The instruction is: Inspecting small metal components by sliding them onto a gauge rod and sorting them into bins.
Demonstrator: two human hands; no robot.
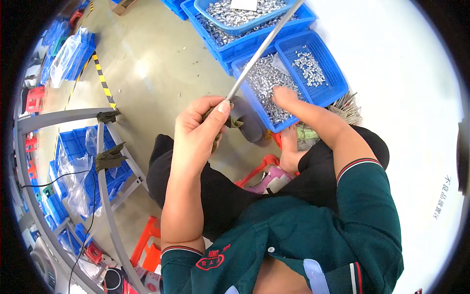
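Observation:
My left hand (203, 125) is closed round the lower end of a long, thin metal rod (262, 51), with dark green cloth (236, 122) bunched in the grip. The rod slants up and to the right across the blue bins. My right hand (285, 98) reaches into a blue bin (268, 120) full of small silvery metal parts (264, 78). Its fingers are curled at the heap, and their tips are hidden among the parts. Beside that bin, a blue mesh basket (338, 90) holds a looser scatter of similar pieces (309, 67).
Farther off, stacked blue crates (223, 54) carry more metal parts. A bundle of thin rods (346, 109) lies right of my forearm, near a white surface (411, 122). On the left stand a grey metal frame (103, 147), blue crates (73, 142) and a red stool (147, 240).

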